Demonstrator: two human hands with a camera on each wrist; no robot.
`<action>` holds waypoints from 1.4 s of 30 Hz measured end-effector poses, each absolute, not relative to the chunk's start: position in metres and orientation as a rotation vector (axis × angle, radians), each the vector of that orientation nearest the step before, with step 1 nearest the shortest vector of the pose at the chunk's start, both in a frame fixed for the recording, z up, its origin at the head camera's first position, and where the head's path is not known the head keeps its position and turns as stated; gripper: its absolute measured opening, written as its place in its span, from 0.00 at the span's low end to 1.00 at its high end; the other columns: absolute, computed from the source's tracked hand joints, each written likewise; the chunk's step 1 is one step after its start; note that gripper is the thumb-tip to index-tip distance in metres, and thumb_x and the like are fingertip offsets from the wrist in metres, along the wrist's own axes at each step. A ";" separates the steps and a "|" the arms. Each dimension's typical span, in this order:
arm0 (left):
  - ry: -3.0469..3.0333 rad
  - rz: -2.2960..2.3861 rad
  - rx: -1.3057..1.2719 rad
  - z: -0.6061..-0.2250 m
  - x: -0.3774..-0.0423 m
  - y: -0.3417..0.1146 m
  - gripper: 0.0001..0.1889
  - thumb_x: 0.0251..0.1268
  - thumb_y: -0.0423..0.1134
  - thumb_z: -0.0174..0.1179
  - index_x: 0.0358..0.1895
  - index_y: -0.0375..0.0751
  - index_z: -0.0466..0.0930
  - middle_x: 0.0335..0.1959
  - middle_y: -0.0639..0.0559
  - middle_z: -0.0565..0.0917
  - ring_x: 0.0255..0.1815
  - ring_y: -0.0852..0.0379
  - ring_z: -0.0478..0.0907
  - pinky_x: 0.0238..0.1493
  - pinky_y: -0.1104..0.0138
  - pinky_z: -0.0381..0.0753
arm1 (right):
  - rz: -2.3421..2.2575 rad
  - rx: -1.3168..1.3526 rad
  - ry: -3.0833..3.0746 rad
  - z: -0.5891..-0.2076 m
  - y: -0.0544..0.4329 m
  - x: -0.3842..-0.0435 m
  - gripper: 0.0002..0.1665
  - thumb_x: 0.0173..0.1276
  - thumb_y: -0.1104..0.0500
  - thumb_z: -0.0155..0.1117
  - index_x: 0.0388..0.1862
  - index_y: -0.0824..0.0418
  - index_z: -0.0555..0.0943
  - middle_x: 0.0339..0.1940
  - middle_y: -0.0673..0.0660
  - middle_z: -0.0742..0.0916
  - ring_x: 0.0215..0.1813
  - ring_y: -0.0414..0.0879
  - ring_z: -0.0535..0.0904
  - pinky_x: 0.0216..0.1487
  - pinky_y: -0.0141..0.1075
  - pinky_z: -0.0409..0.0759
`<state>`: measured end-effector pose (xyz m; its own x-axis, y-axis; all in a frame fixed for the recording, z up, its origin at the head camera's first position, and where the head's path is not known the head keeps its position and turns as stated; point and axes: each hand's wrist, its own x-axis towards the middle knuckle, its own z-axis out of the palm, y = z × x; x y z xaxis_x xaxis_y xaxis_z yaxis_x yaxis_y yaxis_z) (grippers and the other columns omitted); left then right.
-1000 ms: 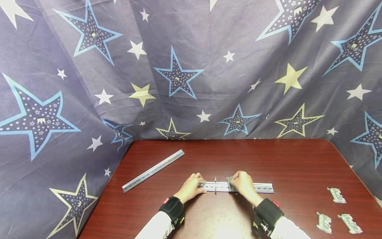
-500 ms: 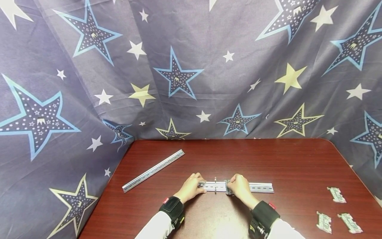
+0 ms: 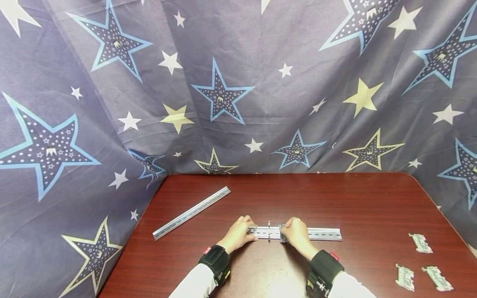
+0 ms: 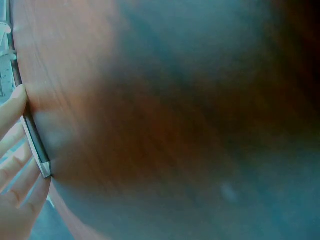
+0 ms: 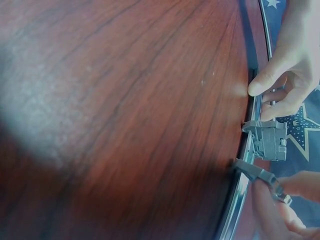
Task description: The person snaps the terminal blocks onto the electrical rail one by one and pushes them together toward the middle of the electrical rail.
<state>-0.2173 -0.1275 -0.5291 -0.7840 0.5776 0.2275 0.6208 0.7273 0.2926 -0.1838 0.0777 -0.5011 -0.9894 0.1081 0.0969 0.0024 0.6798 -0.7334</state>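
Observation:
A slotted metal DIN rail (image 3: 327, 234) lies crosswise on the table in the head view. My left hand (image 3: 237, 234) grips its left end, thumb along the near edge and fingers on the far side, as the left wrist view shows too. One thin grey terminal block (image 3: 269, 231) stands upright across the rail, right of that hand. Farther right, my right hand (image 3: 298, 236) pinches a second terminal block (image 5: 257, 172) between thumb and fingers. This one sits at the rail, slightly tilted in the right wrist view, with a small gap to the standing block (image 5: 270, 140).
Another slotted rail (image 3: 191, 213) lies at an angle at the back left. At the right, 3 loose pale green terminal blocks (image 3: 404, 277) lie flat on the brown table (image 3: 372, 198). A star-patterned curtain (image 3: 238, 136) hangs behind the far edge.
My right hand has moved left along the rail with the pinched terminal block, bringing it closer to the standing one. My left hand and the rail have stayed in place.

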 end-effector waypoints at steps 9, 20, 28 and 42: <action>-2.812 -0.539 -0.977 -0.530 -0.218 -0.127 0.16 0.38 0.43 0.68 0.35 0.41 0.81 0.31 0.53 0.74 0.34 0.58 0.69 0.36 0.69 0.68 | 1.184 -0.107 -2.757 -0.503 0.076 -0.188 0.06 0.39 0.66 0.60 0.16 0.64 0.72 0.15 0.54 0.77 0.21 0.47 0.72 0.25 0.38 0.70; -2.814 -0.537 -0.986 -0.528 -0.217 -0.126 0.16 0.39 0.43 0.68 0.35 0.42 0.81 0.31 0.53 0.75 0.34 0.58 0.69 0.37 0.68 0.68 | 1.139 -0.106 -2.789 -0.502 0.075 -0.193 0.07 0.38 0.66 0.59 0.11 0.61 0.70 0.12 0.52 0.74 0.19 0.45 0.69 0.23 0.37 0.68; -2.805 -0.539 -0.994 -0.529 -0.218 -0.126 0.16 0.39 0.43 0.68 0.35 0.41 0.81 0.31 0.53 0.74 0.34 0.57 0.69 0.37 0.68 0.68 | 1.024 -0.093 -2.825 -0.500 0.072 -0.196 0.13 0.39 0.67 0.60 0.06 0.59 0.66 0.08 0.50 0.70 0.17 0.44 0.67 0.23 0.40 0.69; -2.763 -0.552 -1.006 -0.532 -0.219 -0.128 0.16 0.37 0.43 0.69 0.34 0.42 0.82 0.30 0.53 0.75 0.33 0.58 0.69 0.35 0.68 0.69 | 0.907 -0.066 -2.863 -0.491 0.065 -0.199 0.09 0.40 0.68 0.63 0.10 0.64 0.72 0.14 0.58 0.79 0.22 0.53 0.76 0.28 0.45 0.73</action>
<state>-0.2190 -0.1280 -0.5317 -0.7637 0.5903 0.2613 0.6454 0.7073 0.2885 -0.1990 0.0646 -0.4913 -0.9896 0.0830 0.1174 0.0002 0.8175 -0.5760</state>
